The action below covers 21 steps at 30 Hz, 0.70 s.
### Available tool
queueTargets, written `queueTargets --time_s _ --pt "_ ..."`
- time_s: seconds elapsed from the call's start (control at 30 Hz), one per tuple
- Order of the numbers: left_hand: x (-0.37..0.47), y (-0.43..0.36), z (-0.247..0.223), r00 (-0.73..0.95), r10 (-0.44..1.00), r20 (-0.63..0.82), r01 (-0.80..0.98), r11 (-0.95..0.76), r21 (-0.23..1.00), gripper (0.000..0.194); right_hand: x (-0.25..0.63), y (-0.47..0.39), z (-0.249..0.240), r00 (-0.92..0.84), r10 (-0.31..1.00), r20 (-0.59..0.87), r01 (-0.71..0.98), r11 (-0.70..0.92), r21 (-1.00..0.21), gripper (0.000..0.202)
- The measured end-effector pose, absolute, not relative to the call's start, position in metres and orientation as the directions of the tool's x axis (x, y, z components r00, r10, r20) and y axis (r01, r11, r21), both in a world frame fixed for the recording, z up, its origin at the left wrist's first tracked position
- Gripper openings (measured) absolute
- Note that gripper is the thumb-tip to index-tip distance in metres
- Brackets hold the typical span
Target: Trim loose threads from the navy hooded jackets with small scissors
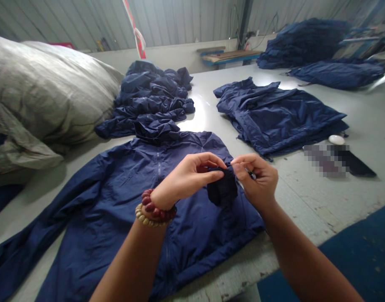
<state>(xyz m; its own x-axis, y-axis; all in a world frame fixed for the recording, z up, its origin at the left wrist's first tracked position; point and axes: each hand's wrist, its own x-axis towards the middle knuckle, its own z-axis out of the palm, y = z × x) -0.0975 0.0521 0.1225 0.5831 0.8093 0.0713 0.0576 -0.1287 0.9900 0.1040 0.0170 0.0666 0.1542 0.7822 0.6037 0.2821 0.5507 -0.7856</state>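
Note:
A navy jacket [117, 209] lies spread on the white table, its front zip facing up. My left hand [192, 176], with two bead bracelets [154, 209] at the wrist, pinches the gathered dark cuff [223, 188] of one sleeve. Close beside it, my right hand [255, 176] pinches the edge of the same cuff between thumb and forefinger. A small dark tool with a metallic part [251, 173] sits within the curled fingers of my right hand; most of it is hidden.
Crumpled navy garments [148, 92] lie behind the jacket, and folded ones [274, 113] at the right. A large pale sack [44, 92] bulges at the left. A dark flat object [357, 162] and a white oval item [336, 139] rest near the right edge.

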Motion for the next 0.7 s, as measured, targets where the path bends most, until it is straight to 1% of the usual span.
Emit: queueTargets --time_s 0.1,0.17,0.2,0.27,0.33,0.4,0.53,0.7 --pt "-0.098 0.053 0.124 0.538 0.839 0.081 0.014 -0.105 0.994 0.026 0.106 0.022 0.065 0.128 0.801 0.585 0.109 0.575 -0.811 0.033" --pt "-0.098 0.053 0.125 0.487 0.871 0.070 -0.038 -0.059 0.998 0.030 0.107 0.023 0.065 0.124 0.780 0.614 0.071 0.610 -0.789 0.041" --pt "-0.099 0.054 0.125 0.463 0.885 0.049 -0.063 -0.022 0.998 0.032 0.107 0.022 0.065 0.133 0.768 0.627 0.108 0.617 -0.779 0.039" --pt "-0.100 0.054 0.124 0.435 0.900 -0.007 -0.101 0.056 0.993 0.040 0.108 0.019 0.068 0.144 0.753 0.642 0.269 0.595 -0.757 0.030" --pt "-0.102 0.055 0.124 0.429 0.902 -0.042 -0.123 0.104 0.987 0.045 0.109 0.015 0.071 0.140 0.735 0.664 0.434 0.557 -0.708 0.022" --pt "-0.103 0.055 0.123 0.427 0.903 -0.051 -0.136 0.120 0.983 0.048 0.110 0.011 0.073 0.131 0.698 0.704 0.535 0.547 -0.643 0.018" --pt "-0.102 0.057 0.123 0.409 0.910 -0.070 -0.134 0.136 0.982 0.049 0.112 0.009 0.074 0.102 0.619 0.779 0.648 0.552 -0.524 0.019" --pt "-0.100 0.057 0.123 0.390 0.918 -0.074 -0.100 0.123 0.987 0.049 0.113 0.011 0.076 0.039 0.615 0.787 0.686 0.556 -0.469 0.014"
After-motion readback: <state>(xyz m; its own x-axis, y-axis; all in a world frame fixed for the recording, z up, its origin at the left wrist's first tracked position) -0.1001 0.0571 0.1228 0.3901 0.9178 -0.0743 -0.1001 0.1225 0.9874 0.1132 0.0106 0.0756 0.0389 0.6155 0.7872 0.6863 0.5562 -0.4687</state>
